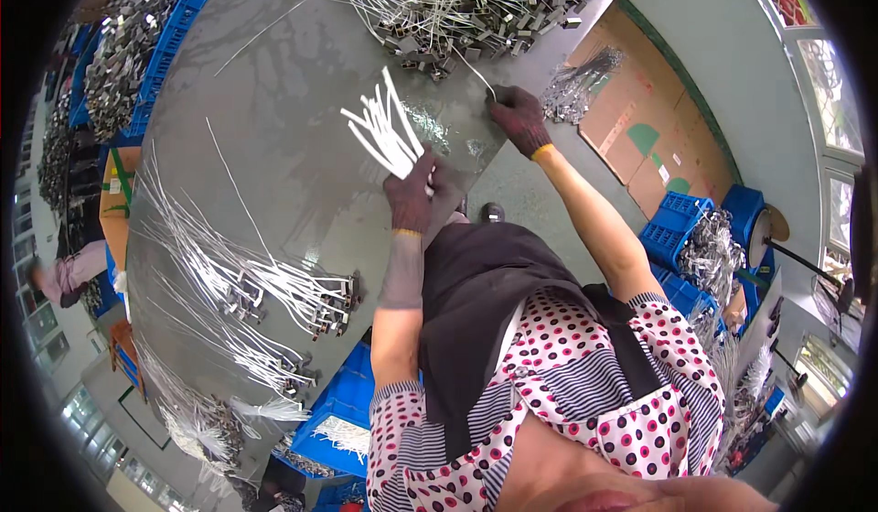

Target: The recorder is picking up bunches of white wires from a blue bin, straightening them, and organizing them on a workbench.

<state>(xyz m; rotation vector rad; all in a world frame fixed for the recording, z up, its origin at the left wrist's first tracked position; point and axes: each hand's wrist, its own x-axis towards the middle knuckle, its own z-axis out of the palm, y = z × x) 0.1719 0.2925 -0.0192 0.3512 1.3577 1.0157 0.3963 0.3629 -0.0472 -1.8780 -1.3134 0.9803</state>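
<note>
My left hand (413, 192), in a dark glove, is closed around a bundle of white sleeves (389, 137) whose loose ends fan out over the grey table. My right hand (519, 120), gloved too, is closed at the table's right edge. From its fingertips a thin white sleeve (477, 76) runs toward a big pile of small dark block-shaped parts with wire leads (476, 18). Whether that sleeve is joined to a part in the pile cannot be made out.
Bunches of finished-looking sleeved leads (293, 294) lie on the left of the grey table (302, 118). Blue crates of parts (169, 59) stand at the far left. On the right are cardboard (631, 114) bearing a wire bunch and a blue crate (675, 224).
</note>
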